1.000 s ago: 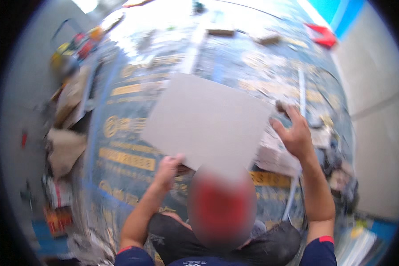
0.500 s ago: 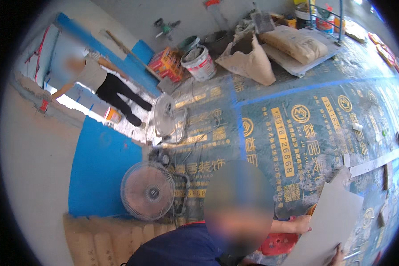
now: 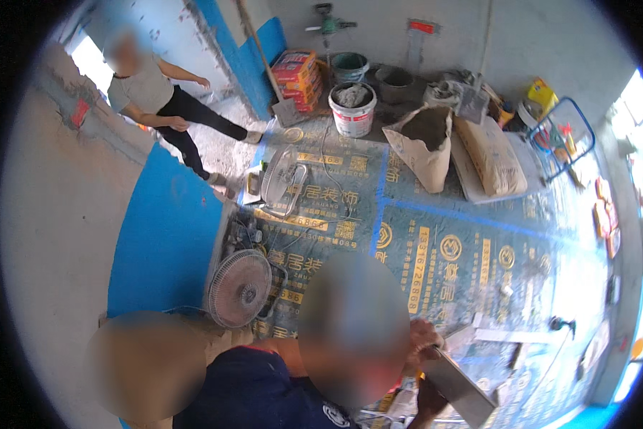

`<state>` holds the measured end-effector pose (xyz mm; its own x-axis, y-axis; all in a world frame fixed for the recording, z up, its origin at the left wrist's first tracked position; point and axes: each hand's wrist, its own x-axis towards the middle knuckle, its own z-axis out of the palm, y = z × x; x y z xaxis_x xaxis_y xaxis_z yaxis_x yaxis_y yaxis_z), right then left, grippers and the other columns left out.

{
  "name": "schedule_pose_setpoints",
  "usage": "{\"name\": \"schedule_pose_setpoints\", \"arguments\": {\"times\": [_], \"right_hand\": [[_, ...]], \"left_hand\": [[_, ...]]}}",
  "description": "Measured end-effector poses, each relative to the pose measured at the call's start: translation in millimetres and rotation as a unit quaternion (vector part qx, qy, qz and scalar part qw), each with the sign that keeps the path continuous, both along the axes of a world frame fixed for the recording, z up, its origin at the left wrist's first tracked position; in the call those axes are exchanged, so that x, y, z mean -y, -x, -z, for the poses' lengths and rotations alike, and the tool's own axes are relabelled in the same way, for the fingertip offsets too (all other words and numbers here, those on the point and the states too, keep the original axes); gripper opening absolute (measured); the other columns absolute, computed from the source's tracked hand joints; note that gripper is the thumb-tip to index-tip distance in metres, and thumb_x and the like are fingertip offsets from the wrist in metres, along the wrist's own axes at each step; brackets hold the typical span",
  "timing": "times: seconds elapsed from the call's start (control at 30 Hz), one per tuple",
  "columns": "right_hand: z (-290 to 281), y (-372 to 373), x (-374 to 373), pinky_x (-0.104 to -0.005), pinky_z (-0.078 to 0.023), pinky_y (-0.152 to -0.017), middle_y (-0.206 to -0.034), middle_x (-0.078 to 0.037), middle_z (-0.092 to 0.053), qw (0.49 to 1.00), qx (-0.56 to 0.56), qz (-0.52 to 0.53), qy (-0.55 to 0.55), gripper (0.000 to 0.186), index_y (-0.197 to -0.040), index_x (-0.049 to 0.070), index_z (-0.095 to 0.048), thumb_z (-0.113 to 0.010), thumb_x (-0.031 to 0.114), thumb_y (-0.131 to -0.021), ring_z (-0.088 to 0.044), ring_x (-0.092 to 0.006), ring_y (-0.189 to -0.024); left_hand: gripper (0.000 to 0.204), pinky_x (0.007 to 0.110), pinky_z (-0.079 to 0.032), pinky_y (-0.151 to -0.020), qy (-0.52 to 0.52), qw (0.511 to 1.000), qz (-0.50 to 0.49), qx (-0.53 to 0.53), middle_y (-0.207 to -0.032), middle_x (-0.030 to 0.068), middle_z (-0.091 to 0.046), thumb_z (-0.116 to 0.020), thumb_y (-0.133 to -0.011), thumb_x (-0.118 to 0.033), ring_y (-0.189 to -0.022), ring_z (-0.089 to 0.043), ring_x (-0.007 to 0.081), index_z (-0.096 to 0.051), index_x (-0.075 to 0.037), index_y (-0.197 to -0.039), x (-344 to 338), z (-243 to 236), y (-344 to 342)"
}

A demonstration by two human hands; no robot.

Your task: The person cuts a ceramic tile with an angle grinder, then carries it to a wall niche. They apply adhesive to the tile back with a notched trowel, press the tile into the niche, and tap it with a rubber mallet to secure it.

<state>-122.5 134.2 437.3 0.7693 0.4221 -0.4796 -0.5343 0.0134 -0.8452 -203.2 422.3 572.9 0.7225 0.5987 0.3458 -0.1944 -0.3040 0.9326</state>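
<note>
The tile (image 3: 460, 390) slants longways away from the left hand (image 3: 422, 339), which pinches its near end; the right hand (image 3: 429, 400) is beside it, but I can't tell its grip.

Your tile (image 3: 459, 392) shows plain grey-brown with a paler edge, and your shirt (image 3: 257, 393) is navy, with red trim and a white emblem. You have a dark blue-green floor covering (image 3: 407, 223), patterned with gold lettering, round gold emblems and solid gold bars, and crossed by bright blue tape (image 3: 436, 212). Your wall panel (image 3: 164, 229) is vivid blue against a grey wall (image 3: 71, 236). You also see a white bucket (image 3: 353, 123) with red markings, a tan paper sack (image 3: 429, 159), red-and-orange bags (image 3: 296, 79), and a person's pale grey top (image 3: 141, 87) over black trousers (image 3: 210, 123)
</note>
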Motion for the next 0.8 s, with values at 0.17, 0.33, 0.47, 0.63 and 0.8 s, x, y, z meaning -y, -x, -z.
{"name": "schedule_pose_setpoints", "arguments": {"times": [0.17,0.33,0.47,0.63,0.8], "right_hand": [[-137,15,-230,-0.0431,-0.04,-0.113,-0.147,-0.019,-0.053,0.928,-0.291,0.071,-0.221,0.052,-0.143,0.003,-0.052,-0.059,0.031,-0.1,-0.049,-0.0341,-0.136],[-175,-19,-380,-0.0359,-0.048,-0.106,-0.135,-0.025,-0.059,0.911,-0.343,-0.186,-0.13,0.043,-0.138,-0.003,-0.053,-0.057,0.019,-0.102,-0.056,-0.0354,-0.127],[-154,-93,-473,-0.0358,-0.053,-0.097,-0.124,-0.021,-0.066,0.931,0.062,-0.351,0.076,0.043,-0.13,-0.001,-0.059,-0.066,0.025,-0.096,-0.065,-0.0284,-0.114],[-169,-174,-672,-0.0366,-0.055,-0.087,-0.106,-0.016,-0.071,0.944,-0.119,-0.3,-0.068,0.04,-0.118,-0.003,-0.065,-0.065,0.03,-0.096,-0.07,-0.0243,-0.097],[-215,-230,-923,-0.0332,-0.054,-0.079,-0.102,-0.013,-0.071,0.848,-0.192,-0.47,0.153,0.036,-0.116,-0.006,-0.065,-0.06,0.022,-0.094,-0.069,-0.0214,-0.091]], "left_hand": [[0.026,0.045,-0.036,-0.093,-0.014,0.999,0.041,-0.028,-0.089,0.009,-0.052,-0.067,-0.093,-0.032,-0.09,-0.054,0.0302,-0.059,-0.008,-0.09,-219,-86,16],[0.04,0.037,-0.043,-0.076,0.216,0.958,-0.186,-0.022,-0.09,0.0056,-0.058,-0.056,-0.1,-0.041,-0.082,-0.055,0.0189,-0.061,-0.006,-0.082,-379,-68,53],[0.057,0.032,-0.042,-0.063,0.454,0.861,-0.223,-0.044,-0.071,0.0046,-0.06,-0.05,-0.101,-0.055,-0.064,-0.054,0.0172,-0.064,-0.007,-0.072,-514,-100,62],[0.051,0.033,-0.04,-0.057,0.598,0.741,-0.303,-0.034,-0.064,0.0035,-0.057,-0.054,-0.101,-0.05,-0.056,-0.052,0.016,-0.065,-0.008,-0.073,-654,-58,60],[0.029,0.032,-0.05,-0.066,0.493,0.763,-0.416,0.024,-0.08,0.0058,-0.07,-0.068,-0.095,-0.027,-0.08,-0.065,0.0168,-0.071,0.0,-0.107,-765,18,56]]}}
